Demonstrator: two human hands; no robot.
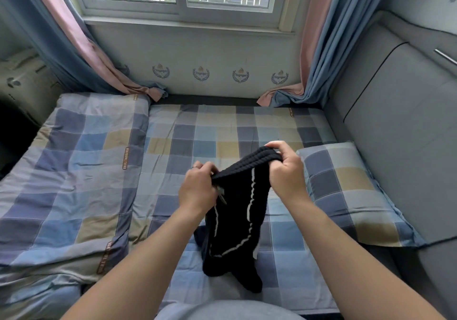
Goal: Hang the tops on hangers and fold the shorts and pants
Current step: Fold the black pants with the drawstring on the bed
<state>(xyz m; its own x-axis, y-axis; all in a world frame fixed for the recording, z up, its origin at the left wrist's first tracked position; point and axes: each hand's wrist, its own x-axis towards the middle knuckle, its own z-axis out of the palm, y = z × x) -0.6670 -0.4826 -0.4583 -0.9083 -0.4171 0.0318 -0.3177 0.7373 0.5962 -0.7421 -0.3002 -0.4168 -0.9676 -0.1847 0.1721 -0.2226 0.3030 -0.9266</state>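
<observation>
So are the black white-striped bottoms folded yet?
Not folded. The left hand and right hand grip the waistband; the black white-striped bottoms hang full length, their lower end bunched on the checked bedsheet.

Black garment [237,220]: matt knit cloth, waistband [247,162] coarsely ribbed, thin white stripes [251,196] flat and smooth against it. Bed sheet [217,131], quilt [74,171] and pillow [346,183]: same checked woven cloth, matt, soft-looking, creased; pink curtain [81,45] and blue curtain [338,35] are thin drapey cloth, the pink with a faint sheen. Grey panel [400,127] looks like matt upholstery with a fine texture, bar handle [445,56] at far right is bright glossy metal, window frame [181,10] is smooth white semi-gloss, plastic or painted metal, can't tell which.
</observation>
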